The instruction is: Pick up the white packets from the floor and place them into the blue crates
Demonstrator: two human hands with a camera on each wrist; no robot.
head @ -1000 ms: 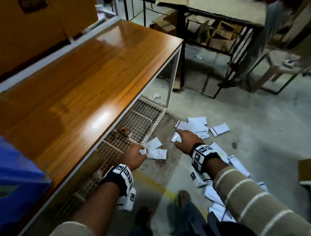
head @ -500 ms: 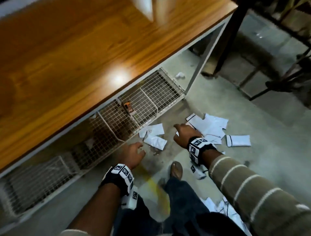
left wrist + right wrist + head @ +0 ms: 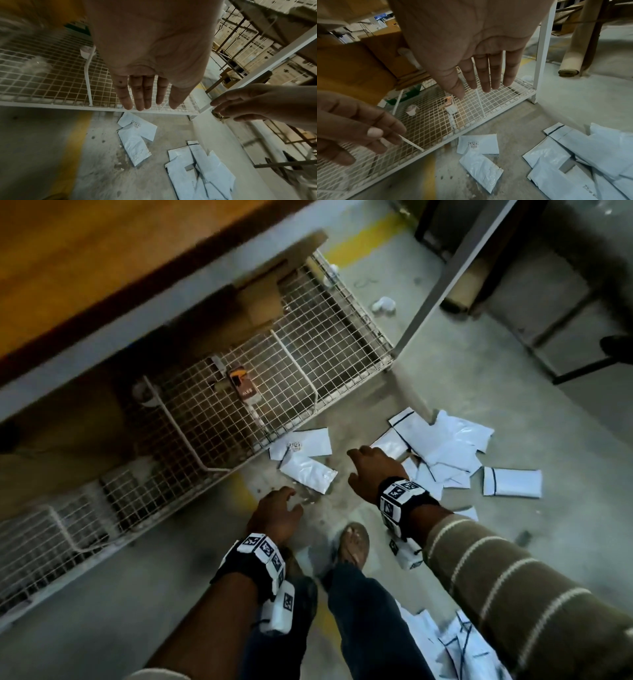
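Observation:
White packets lie scattered on the concrete floor. Two overlapping packets [image 3: 305,458] [image 3: 135,138] [image 3: 479,155] rest near the wire shelf's edge. A larger heap of packets [image 3: 442,443] [image 3: 202,174] [image 3: 583,151] lies to their right, and a single packet [image 3: 512,481] sits further right. My left hand [image 3: 279,510] [image 3: 147,94] hovers above the floor just short of the two packets, fingers straight, holding nothing. Over the heap's near edge my right hand [image 3: 371,469] [image 3: 481,75] hangs flat and empty. No blue crate is in view.
A wooden-topped table [image 3: 102,268] stands at the left, with a white wire mesh shelf [image 3: 222,419] low under it and a white leg [image 3: 448,282]. A small box [image 3: 245,386] lies on the mesh. More packets [image 3: 459,645] lie by my foot [image 3: 352,544].
The head view has tipped down toward the floor. My left hand has drawn back from the two packets; my right hand has lifted slightly off the heap. Both stay empty.

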